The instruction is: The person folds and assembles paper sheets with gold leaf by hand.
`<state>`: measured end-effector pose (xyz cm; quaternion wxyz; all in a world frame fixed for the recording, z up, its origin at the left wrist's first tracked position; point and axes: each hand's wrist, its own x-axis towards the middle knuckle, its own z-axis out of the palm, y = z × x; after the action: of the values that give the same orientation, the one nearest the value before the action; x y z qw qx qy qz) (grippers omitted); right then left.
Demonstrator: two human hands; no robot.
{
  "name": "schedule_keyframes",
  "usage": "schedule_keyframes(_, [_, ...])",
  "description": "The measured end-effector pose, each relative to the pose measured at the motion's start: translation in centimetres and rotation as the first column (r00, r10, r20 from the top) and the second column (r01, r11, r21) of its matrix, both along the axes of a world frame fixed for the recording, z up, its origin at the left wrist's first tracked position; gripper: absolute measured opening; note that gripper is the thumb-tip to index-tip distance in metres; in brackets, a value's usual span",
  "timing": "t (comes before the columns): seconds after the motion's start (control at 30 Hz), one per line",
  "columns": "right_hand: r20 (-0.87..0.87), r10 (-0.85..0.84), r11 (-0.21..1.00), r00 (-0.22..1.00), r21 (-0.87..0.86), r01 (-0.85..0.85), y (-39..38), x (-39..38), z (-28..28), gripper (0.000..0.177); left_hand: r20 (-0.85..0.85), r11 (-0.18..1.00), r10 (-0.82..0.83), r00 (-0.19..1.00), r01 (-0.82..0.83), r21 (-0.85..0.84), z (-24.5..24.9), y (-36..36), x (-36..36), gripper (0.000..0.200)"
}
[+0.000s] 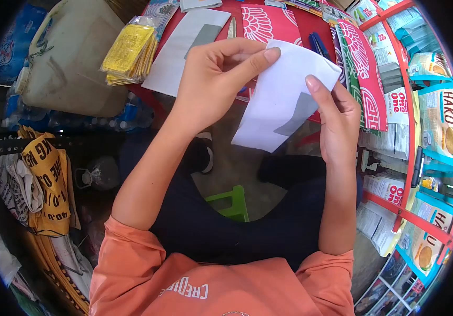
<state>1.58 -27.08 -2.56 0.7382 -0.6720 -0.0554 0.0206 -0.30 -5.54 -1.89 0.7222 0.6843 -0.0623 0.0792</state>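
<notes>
A white piece of paper with a grey patch near its lower right side is held up between my hands, tilted and slightly curved. My left hand pinches its top left corner, thumb in front and fingers behind. At the right edge, my right hand grips it with the thumb on the front face; the other fingers are partly hidden behind. On the red table beyond my left hand lies another white sheet with a similar grey rectangle. A dark blue pen rests behind the held paper.
Yellow packets in plastic lie at the table's left, by a large jerrycan. Pink patterned packets lie on the right, beside a red-framed rack of snack bags. A green stool shows between my legs.
</notes>
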Motion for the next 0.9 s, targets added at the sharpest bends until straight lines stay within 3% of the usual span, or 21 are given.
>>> schedule_keyframes(0.4, [0.089, -0.108, 0.989, 0.99, 0.111, 0.098, -0.2, 0.2, -0.2, 0.027, 0.021, 0.999, -0.003, 1.0, 0.002, 0.043, 0.0, 0.0, 0.0, 0.022])
schedule_keyframes(0.9, [0.21, -0.231, 0.972, 0.95, 0.098, 0.215, -0.6, 0.4, -0.2, 0.022, 0.02, 0.999, -0.032, 0.999, 0.032, 0.019, -0.1, -0.4, 0.0, 0.023])
